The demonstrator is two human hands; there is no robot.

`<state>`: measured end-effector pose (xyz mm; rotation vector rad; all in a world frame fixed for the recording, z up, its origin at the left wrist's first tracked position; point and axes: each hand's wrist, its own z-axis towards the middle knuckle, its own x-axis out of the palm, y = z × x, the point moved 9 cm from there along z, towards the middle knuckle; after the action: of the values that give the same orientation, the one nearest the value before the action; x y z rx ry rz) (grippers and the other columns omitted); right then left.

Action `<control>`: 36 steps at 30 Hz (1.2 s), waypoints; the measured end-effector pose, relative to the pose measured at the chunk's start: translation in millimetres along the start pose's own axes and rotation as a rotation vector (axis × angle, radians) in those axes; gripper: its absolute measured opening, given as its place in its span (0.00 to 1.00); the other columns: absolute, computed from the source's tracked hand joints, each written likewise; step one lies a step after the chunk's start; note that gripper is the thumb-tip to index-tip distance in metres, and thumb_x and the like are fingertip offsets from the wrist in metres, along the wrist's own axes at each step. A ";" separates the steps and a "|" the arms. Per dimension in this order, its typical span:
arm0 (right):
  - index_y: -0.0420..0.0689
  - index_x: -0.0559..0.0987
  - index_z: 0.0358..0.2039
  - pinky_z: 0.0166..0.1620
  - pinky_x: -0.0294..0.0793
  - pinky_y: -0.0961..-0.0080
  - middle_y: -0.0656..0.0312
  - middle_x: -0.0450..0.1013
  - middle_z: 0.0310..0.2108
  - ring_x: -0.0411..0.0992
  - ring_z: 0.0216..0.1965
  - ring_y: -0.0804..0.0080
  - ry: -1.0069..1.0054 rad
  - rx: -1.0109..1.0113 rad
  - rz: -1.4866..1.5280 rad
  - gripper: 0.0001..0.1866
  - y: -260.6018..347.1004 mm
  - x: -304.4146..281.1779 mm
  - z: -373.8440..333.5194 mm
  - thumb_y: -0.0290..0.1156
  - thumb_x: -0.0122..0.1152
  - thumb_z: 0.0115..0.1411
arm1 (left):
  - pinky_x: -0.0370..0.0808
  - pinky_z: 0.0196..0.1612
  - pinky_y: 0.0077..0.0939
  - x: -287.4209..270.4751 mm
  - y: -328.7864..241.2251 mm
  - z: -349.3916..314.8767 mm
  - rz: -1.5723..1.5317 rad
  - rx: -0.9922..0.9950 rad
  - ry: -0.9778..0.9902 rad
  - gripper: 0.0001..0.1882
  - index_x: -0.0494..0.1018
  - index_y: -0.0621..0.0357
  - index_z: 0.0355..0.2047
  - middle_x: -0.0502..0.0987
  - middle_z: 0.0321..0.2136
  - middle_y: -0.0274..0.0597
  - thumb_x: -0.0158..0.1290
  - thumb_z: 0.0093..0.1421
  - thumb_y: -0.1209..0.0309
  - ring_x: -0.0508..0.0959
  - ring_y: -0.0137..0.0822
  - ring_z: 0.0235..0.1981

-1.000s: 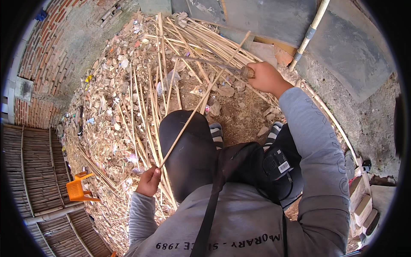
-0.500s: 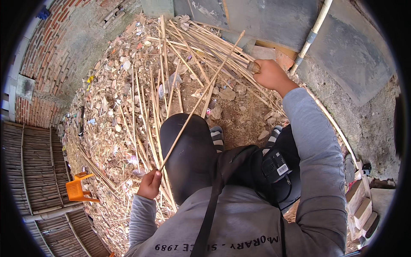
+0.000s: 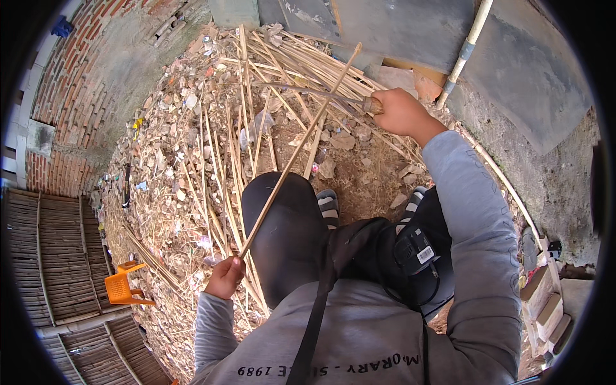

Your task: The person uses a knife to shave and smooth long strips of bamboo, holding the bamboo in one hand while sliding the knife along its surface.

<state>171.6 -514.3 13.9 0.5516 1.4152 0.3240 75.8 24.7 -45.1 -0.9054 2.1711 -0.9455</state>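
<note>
My left hand grips the near end of a long thin bamboo stick that slants up and away over my knee. My right hand, arm stretched forward, is closed around the wooden handle of a long blade whose dark metal lies across the stick near its far end. Under both lies a heap of split bamboo strips on rubble-strewn ground.
Broken brick and stone litter covers the ground to the left. A brick wall curves at far left, woven bamboo panels and an orange plastic stool lie lower left. A grey concrete wall with a pale pipe stands behind.
My right hand has lifted further forward and up with the blade; the stick's far end has risen with it. My left hand stays at the stick's near end.
</note>
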 end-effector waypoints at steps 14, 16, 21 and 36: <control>0.46 0.82 0.38 0.44 0.76 0.52 0.50 0.79 0.33 0.78 0.40 0.46 0.157 -0.159 -0.175 0.14 52.1 15.1 -21.6 0.31 0.63 0.48 | 0.60 0.26 0.21 11.2 -33.7 -8.6 0.304 0.255 -0.160 0.23 0.72 0.61 0.32 0.65 0.20 0.26 0.48 0.72 0.52 0.61 0.20 0.23; 0.46 0.82 0.37 0.44 0.76 0.52 0.50 0.79 0.33 0.78 0.40 0.46 0.187 -0.195 -0.180 0.14 68.2 18.8 -25.7 0.31 0.63 0.47 | 0.58 0.23 0.19 13.0 -23.5 -7.0 0.181 0.153 -0.070 0.23 0.69 0.57 0.30 0.64 0.18 0.26 0.45 0.73 0.50 0.61 0.19 0.19; 0.46 0.82 0.36 0.44 0.76 0.52 0.50 0.79 0.32 0.78 0.40 0.47 0.260 -0.224 -0.161 0.13 60.5 44.6 -19.8 0.31 0.64 0.47 | 0.56 0.21 0.20 21.3 -13.1 -5.4 -0.084 -0.044 0.034 0.24 0.67 0.55 0.29 0.60 0.17 0.26 0.43 0.74 0.49 0.58 0.20 0.18; 0.41 0.80 0.34 0.37 0.74 0.57 0.47 0.77 0.28 0.76 0.33 0.45 0.036 0.016 0.189 0.13 -7.7 38.3 -2.9 0.31 0.63 0.46 | 0.56 0.21 0.19 24.7 -25.9 10.2 -0.073 -0.046 0.032 0.22 0.68 0.55 0.30 0.63 0.19 0.25 0.45 0.73 0.52 0.58 0.19 0.18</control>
<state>173.3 -500.0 -22.6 0.6978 1.4043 0.4763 77.6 -11.5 -36.5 -1.0037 2.2079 -0.9542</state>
